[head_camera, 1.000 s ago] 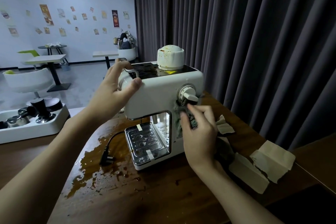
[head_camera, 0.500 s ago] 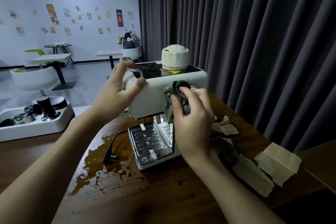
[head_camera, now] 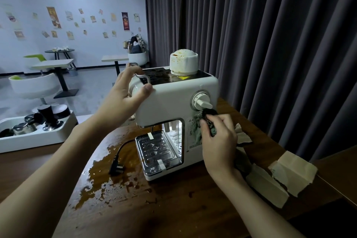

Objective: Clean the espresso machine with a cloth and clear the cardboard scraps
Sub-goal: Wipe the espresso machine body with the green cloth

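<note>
A white espresso machine [head_camera: 170,100] stands on the wooden table [head_camera: 173,208], with a stained white cap on top and a dial [head_camera: 201,102] on its side. My left hand [head_camera: 123,98] grips its upper left corner by a metal handle. My right hand [head_camera: 218,141] presses a dark green cloth [head_camera: 209,121] against the side panel just under the dial. Torn cardboard scraps [head_camera: 293,172] lie on the table to the right, with another scrap [head_camera: 241,135] behind my right hand.
Brown coffee spill [head_camera: 108,172] covers the table left of the machine, with the black power plug [head_camera: 116,168] lying in it. A white tray [head_camera: 38,137] of metal coffee tools sits at the left. A dark curtain [head_camera: 270,44] hangs close behind. Tables and chairs stand in the far room.
My right hand with the cloth has moved down and to the right, from the machine's upper front face to the side panel below the dial. My left hand keeps its hold.
</note>
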`<state>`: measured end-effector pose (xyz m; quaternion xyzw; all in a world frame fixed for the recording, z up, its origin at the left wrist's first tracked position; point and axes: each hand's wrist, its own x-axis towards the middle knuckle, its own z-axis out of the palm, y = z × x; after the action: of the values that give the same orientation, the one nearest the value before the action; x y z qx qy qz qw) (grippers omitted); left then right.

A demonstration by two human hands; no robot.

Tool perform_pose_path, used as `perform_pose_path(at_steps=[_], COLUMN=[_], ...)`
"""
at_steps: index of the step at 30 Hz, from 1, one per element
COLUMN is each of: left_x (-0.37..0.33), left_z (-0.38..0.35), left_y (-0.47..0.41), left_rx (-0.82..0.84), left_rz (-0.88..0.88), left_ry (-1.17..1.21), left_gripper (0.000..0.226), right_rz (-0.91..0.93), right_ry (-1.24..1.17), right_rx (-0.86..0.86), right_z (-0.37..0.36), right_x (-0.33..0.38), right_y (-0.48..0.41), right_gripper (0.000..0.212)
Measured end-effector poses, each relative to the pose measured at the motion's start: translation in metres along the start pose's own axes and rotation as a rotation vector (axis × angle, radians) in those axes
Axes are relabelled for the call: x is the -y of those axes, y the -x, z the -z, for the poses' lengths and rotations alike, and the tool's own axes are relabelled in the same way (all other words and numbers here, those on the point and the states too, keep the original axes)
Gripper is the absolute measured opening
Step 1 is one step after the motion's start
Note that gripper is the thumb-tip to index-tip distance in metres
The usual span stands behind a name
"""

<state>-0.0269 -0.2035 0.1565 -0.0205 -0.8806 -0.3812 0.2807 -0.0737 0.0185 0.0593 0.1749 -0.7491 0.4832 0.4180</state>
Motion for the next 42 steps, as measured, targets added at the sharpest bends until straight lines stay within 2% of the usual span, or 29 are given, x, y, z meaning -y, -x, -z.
perform_pose_path(at_steps=[4,7,10,12,16,22,24,28,31,35,40,42], left_x=[-0.011,-0.027,-0.034,-0.030,-0.020,-0.015,-0.013,-0.010,-0.009,-0.006,-0.005,-0.005], left_z=[0.005,0.001,-0.012,-0.016,-0.019,-0.023,-0.022,-0.021,-0.021,-0.021,-0.022,-0.023], left_y=[0.002,0.011,0.021,0.024,0.022,0.021,0.021,0.020,0.020,0.019,0.019,0.018], left_rx=[0.011,-0.080,-0.097,-0.086,-0.108,-0.144,-0.145,-0.138,-0.125,-0.129,-0.143,-0.149], left_rz=[-0.039,-0.102,-0.136,-0.153,-0.170,-0.213,-0.228,-0.249,-0.241,-0.256,-0.253,-0.260], left_ry=[-0.025,-0.255,-0.381,-0.337,-0.268,-0.228,-0.223,-0.234,-0.241,-0.258,-0.243,-0.237], left_gripper=[0.063,0.049,0.047,0.050,0.038,0.037,0.036,0.042,0.048,0.049,0.049,0.049], right_rz=[0.058,0.106,0.132,0.084,0.005,0.200,0.141,-0.093,-0.034,0.154,-0.067,-0.084], right_ry=[-0.008,0.020,0.047,0.042,0.052,0.064,0.025,0.008,0.015,0.021,-0.002,0.005], right_rx=[0.076,0.167,0.180,0.120,0.045,0.204,0.139,-0.017,0.006,0.190,0.033,0.026], right_z=[-0.007,-0.010,-0.005,0.000,-0.001,-0.007,-0.004,-0.004,-0.010,-0.007,-0.006,-0.010], right_x=[0.011,0.012,0.002,-0.005,-0.011,-0.009,-0.017,-0.028,-0.021,-0.019,-0.033,-0.028], right_y=[0.003,0.010,0.007,0.000,-0.003,0.012,0.007,0.003,0.012,0.020,0.011,0.017], right_gripper=[0.027,0.038,0.036,0.032,0.029,0.025,0.023,0.021,0.018,0.020,0.022,0.021])
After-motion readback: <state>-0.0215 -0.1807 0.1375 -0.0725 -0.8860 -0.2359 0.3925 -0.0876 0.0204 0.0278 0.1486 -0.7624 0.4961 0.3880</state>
